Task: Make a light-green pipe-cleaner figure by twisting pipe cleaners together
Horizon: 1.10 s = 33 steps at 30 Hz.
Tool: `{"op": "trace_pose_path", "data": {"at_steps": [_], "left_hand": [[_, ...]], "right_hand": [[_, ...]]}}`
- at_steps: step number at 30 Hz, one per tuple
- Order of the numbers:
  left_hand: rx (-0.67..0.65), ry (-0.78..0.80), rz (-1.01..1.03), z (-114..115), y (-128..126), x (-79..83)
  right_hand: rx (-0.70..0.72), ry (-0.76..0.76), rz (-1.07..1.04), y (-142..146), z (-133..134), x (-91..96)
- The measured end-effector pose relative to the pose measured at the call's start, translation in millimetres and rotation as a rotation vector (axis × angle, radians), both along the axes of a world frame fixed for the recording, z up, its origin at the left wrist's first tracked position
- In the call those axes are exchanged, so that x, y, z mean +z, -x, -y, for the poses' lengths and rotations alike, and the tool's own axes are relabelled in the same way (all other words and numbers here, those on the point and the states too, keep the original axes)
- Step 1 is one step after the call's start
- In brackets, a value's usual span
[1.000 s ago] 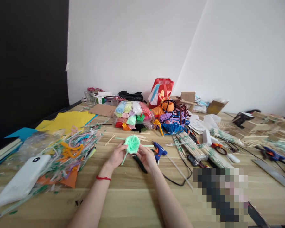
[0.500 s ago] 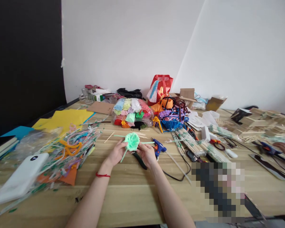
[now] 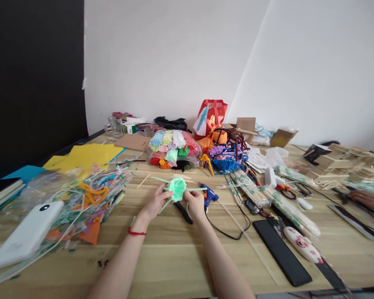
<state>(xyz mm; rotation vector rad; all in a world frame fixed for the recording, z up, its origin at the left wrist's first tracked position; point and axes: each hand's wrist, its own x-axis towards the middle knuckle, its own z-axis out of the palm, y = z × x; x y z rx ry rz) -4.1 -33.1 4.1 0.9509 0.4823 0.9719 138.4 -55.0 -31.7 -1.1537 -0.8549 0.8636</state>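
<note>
- Far left, here's a white power bank (image 3: 26, 234) lying on the wooden table (image 3: 162, 257), a cable running by it, with a tangle of coloured scraps (image 3: 95, 193) just to its right.
- Now the left hand (image 3: 154, 203), red cord at its wrist: thumb and fingers closed on the near-left side of the green fuzzy piece, steadying it.
- And centre stage, the green fuzzy piece (image 3: 177, 189) itself, cupped and ribbed, held up between the two hands over the table, thin strands poking out around it. Looks feather-light and soft, with fuzz that should grip well rather than slip. Not brittle, I'd judge, but squeezable out of shape, so the rim is the place for a light pinch; the strands look bendable and would take hold best close to their roots.
- Just below it, a black-handled tool (image 3: 183, 212) lies on the wood.
- Over to the right hand (image 3: 195, 203): thumb and fingertips pinched together, apparently on the pale green strand (image 3: 201, 189) at the piece's right side.
- Right beside that, a blue glue gun (image 3: 210, 195).
- Far right, another person's hand (image 3: 369, 200), well apart.
</note>
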Motion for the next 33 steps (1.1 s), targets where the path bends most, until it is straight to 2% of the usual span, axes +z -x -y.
{"op": "trace_pose_path", "data": {"at_steps": [3,11,20,33], "left_hand": [[0.009,-0.008,-0.006,1,-1,1.0],[0.072,-0.014,-0.012,-1,-1,-1.1],[0.114,-0.012,0.011,-2,-4,-1.4],[0.066,-0.074,0.003,5,-3,2.5]], "right_hand": [[-0.032,0.009,-0.003,0,2,3.3],[-0.181,-0.004,0.159,6,8,11.2],[-0.081,-0.03,-0.039,7,6,9.3],[-0.14,-0.029,0.133,2,5,5.7]]}}
